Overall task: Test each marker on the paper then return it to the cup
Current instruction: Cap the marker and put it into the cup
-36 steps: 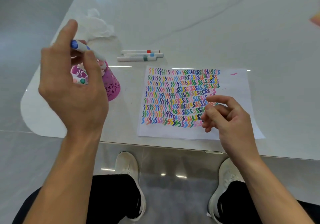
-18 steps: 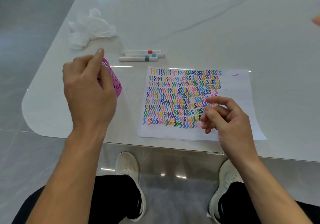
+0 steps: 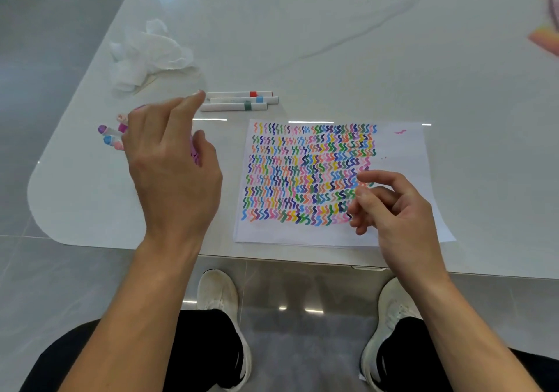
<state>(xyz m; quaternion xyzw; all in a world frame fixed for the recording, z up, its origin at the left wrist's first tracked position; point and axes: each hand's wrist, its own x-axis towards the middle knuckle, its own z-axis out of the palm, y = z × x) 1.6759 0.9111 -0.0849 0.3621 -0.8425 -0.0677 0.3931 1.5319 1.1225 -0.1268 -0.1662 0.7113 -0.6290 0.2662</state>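
Fingers of your left hand (image 3: 172, 173) spread loose over one pink cup (image 3: 195, 154), gripping nothing; three marker caps (image 3: 104, 130) poke out at left. Right hand (image 3: 390, 210) loosely curled, empty, above one paper (image 3: 402, 155). Three markers (image 3: 236, 106) lie beyond paper.

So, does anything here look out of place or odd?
Three markers lie loose on the table beyond the paper, not in the cup. A stray pink squiggle sits apart from the rows.
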